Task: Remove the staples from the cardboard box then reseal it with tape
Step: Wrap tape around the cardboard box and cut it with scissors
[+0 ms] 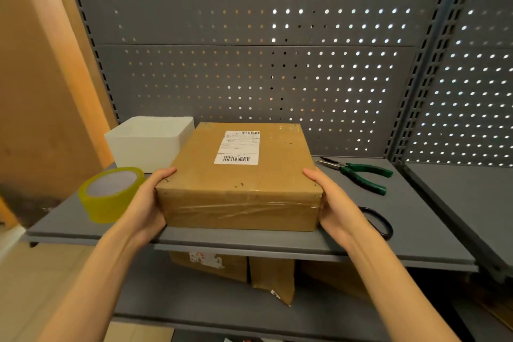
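Left to right: tape roll (111,194) sits near-left on the shelf (249,241), white bin (150,144) behind it. Left hand (150,197) and right hand (333,203) clamp the cardboard box's (238,175) two near corners, fingers wrapped on its sides; the box rests flat mid-shelf. Looks like positioning, staple removal not started: small dark marks near the lid edges may be staples, can't confirm. Next move calls for freeing the right hand for the green-handled pliers (358,172), far right. Shipping label (238,147) has barcodes; text unreadable. No brands legible.
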Demonstrator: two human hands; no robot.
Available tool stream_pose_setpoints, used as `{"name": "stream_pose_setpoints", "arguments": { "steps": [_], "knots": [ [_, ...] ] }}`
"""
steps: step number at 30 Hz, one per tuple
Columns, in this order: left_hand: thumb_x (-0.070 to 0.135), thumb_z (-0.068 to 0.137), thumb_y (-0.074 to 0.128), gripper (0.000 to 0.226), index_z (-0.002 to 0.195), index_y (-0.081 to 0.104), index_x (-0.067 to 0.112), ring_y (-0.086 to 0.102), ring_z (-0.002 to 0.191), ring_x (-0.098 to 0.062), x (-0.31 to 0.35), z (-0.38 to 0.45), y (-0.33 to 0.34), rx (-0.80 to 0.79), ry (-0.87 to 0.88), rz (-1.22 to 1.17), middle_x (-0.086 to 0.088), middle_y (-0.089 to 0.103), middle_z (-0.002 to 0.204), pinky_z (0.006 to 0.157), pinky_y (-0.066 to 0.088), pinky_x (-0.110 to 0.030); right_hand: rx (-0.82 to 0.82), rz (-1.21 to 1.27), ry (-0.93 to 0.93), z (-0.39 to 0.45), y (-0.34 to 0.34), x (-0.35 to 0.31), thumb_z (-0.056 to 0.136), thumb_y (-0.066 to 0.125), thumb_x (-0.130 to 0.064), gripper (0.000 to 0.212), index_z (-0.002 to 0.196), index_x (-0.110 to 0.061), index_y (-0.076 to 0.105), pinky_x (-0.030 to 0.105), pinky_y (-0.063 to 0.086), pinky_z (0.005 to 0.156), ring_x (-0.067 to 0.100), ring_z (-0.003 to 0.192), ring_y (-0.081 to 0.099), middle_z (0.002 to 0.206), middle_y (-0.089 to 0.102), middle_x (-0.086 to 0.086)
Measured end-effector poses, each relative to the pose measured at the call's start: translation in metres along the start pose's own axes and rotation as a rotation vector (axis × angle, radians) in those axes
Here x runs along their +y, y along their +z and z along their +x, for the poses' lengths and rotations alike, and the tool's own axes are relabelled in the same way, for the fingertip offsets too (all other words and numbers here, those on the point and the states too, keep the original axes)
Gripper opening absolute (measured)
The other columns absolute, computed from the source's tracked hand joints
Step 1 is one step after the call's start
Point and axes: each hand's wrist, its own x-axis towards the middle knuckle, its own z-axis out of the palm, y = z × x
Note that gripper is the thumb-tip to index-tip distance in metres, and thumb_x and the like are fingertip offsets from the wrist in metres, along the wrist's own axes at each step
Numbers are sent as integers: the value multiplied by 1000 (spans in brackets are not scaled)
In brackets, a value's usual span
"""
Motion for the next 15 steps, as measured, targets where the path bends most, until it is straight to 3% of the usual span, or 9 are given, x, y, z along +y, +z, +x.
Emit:
{"name": "stream_pose_setpoints", "arguments": {
  "steps": [4, 8, 15],
  "knots": [
    [39, 84, 58, 23, 99, 64, 22, 62, 88, -22, 2, 12, 5, 31, 3, 36, -4, 74, 79, 70, 50, -36, 1, -55, 4, 9, -3, -3, 83, 62, -41, 58, 136, -26, 45, 35, 47, 92, 16, 108, 61, 119, 65, -5],
    [40, 82, 60, 23, 98, 63, 23, 61, 87, -22, 2, 21, 7, 55, 0, 55, -5, 71, 84, 66, 50, -34, 27, -138, 11, 17, -6, -4, 78, 64, -48, 74, 143, -25, 35, 40, 37, 107, 16, 116, 55, 127, 59, -5],
    [38, 79, 62, 24, 95, 64, 21, 60, 87, -21, 5, 26, 4, 76, 2, 108, -3, 71, 80, 67, 47, -33, -24, -264, -17, 19, -10, -7, 73, 63, -56, 78, 142, -30, 36, 38, 35, 108, 12, 116, 54, 126, 59, -11]
  ]
}}
